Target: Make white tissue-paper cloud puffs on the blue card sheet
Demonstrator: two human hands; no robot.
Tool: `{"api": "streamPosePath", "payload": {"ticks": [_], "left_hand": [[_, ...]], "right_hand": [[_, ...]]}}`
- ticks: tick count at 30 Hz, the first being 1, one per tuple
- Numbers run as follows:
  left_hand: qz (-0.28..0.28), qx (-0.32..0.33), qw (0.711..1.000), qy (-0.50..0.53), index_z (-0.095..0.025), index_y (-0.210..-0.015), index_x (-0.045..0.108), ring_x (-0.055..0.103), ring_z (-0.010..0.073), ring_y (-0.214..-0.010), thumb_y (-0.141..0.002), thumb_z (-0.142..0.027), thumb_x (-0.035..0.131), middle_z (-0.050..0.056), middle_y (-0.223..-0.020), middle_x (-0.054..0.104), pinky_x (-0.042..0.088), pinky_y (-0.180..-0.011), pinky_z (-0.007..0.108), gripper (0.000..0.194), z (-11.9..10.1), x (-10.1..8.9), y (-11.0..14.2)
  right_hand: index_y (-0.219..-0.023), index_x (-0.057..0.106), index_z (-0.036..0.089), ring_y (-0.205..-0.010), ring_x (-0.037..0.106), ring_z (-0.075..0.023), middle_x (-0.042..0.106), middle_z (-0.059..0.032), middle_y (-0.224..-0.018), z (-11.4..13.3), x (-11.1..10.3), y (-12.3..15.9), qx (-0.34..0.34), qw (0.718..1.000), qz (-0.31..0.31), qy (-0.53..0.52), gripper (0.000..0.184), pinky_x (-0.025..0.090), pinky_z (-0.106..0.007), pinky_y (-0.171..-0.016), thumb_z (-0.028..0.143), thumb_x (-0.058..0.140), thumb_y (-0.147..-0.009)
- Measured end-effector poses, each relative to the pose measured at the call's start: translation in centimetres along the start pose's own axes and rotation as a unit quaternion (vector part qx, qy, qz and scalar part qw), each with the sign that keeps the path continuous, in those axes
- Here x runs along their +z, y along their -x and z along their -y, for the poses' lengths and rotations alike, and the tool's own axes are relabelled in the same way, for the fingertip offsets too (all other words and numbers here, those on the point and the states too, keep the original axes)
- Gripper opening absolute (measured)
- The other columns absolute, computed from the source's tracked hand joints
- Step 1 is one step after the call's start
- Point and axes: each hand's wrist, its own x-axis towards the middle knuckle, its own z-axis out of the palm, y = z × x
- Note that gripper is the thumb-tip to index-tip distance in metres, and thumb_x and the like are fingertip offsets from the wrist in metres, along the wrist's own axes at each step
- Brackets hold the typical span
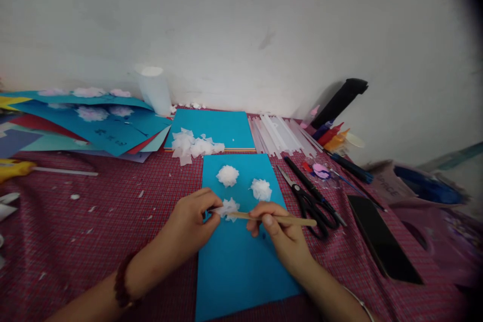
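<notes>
My right hand (277,226) grips a thin wooden stick (296,221), held level over a blue sheet of card (241,271). The stick's left end reaches a crumpled white paper tuft (230,206). My left hand (199,214) pinches with thumb and finger at the tuft's left side; a bit of white paper seems to be between them, though the fingertips partly hide it. On the upper part of the card sit two fluffy white paper puffs, a left one (228,175) and a right one (261,189).
Loose white paper squares (194,145) lie against a blue card stack (215,123). Black scissors (313,206), a black pen (305,176) and a phone (383,239) are at right. White strips (279,133) lie behind. Decorated blue cards (101,128) and a yellow-handled tool (17,168) are left.
</notes>
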Motion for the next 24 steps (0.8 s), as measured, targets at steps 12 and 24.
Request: {"api": "streamPosePath", "payload": {"ticks": [12, 24], "left_hand": [[-0.103, 0.194, 0.95, -0.221, -0.015, -0.084, 0.06, 0.058, 0.0189, -0.079, -0.087, -0.009, 0.045, 0.007, -0.082, 0.063, 0.048, -0.073, 0.031, 0.016, -0.1, 0.0, 0.6], [-0.081, 0.206, 0.959, -0.178, -0.017, -0.083, 0.057, 0.058, 0.0174, -0.075, -0.086, -0.008, 0.047, 0.006, -0.082, 0.062, 0.049, -0.069, 0.029, 0.013, -0.8, 1.6, 1.1]], "right_hand": [[-0.067, 0.05, 0.019, -0.042, 0.045, -0.0067, 0.054, 0.0025, -0.061, 0.3, 1.5, 0.0, 0.174, 0.98, 0.016, -0.097, 0.039, 0.038, -0.019, -0.04, 0.048, 0.048, -0.092], [-0.079, 0.053, 0.019, -0.035, 0.024, -0.0027, 0.042, 0.012, -0.046, -0.1, 3.1, -0.6, 0.247, 0.938, 0.01, -0.242, 0.034, 0.017, -0.015, -0.032, 0.043, 0.076, -0.071]]}}
